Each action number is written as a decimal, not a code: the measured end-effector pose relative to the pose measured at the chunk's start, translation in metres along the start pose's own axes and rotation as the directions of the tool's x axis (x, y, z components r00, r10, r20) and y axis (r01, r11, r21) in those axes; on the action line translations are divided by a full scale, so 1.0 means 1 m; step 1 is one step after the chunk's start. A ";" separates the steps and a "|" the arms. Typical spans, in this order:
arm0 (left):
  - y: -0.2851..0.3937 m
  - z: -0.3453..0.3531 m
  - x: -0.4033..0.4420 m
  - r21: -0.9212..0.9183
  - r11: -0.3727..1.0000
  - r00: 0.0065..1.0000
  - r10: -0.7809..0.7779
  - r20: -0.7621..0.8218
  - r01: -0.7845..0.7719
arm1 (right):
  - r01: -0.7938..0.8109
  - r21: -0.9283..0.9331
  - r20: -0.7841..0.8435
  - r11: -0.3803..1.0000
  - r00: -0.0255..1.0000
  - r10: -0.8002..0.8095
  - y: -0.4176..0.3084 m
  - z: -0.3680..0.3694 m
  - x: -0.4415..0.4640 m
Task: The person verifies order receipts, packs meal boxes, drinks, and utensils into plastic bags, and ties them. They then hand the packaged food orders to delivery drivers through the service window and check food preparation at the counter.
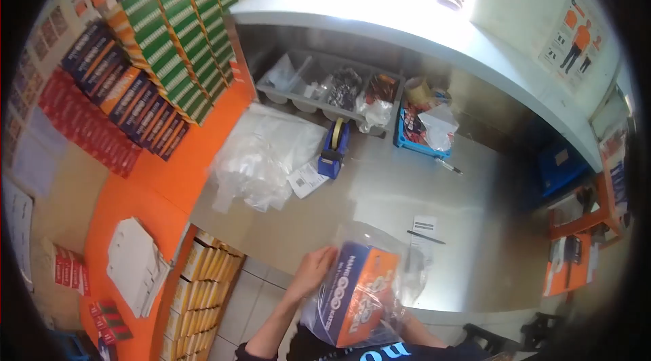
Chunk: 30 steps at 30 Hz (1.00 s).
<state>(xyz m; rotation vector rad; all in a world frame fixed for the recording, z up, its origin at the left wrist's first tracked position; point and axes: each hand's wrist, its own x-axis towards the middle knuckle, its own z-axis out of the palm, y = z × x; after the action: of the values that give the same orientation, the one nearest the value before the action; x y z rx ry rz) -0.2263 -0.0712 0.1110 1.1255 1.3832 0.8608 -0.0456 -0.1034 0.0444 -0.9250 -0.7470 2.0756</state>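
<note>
A clear plastic bag (413, 269) is held up in front of my body, at the near edge of the metal counter. Inside it sits a food box (359, 296), dark blue on one side and orange on the other, with white lettering. My left hand (317, 269) is closed on the bag's left edge. On the lower right, my right hand (401, 317) grips the bag close to the box; its fingers are partly hidden by plastic and glare.
On the metal counter (380, 191) lie plastic bags (251, 157), a blue tape dispenser (333, 151), a pen (426, 237) and a marker (449, 167). Behind stand a grey divided bin (315, 110) and a blue basket (424, 151). Stacked boxes (166, 29) line the orange shelf (176, 171).
</note>
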 end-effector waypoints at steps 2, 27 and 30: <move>-0.026 0.023 0.004 -0.309 0.936 0.985 0.149 -0.089 -0.170 | 0.091 -0.230 -0.018 0.969 0.995 -0.097 0.023 -0.010 0.004; 0.093 -0.105 -0.002 0.153 0.987 0.913 0.106 -0.393 -0.048 | -0.485 -0.848 -0.525 0.213 0.826 -0.207 -0.239 -0.078 0.028; 0.115 -0.100 0.012 -0.634 0.754 0.971 0.018 -0.239 -0.170 | -0.657 -0.736 -0.637 0.162 0.592 -0.493 -0.102 -0.165 0.038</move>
<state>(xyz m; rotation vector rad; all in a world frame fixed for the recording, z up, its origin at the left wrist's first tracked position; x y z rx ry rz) -0.3067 -0.0172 0.2301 0.5619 1.0537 1.4424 0.1062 0.0184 0.0102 -2.5203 -1.5406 0.5271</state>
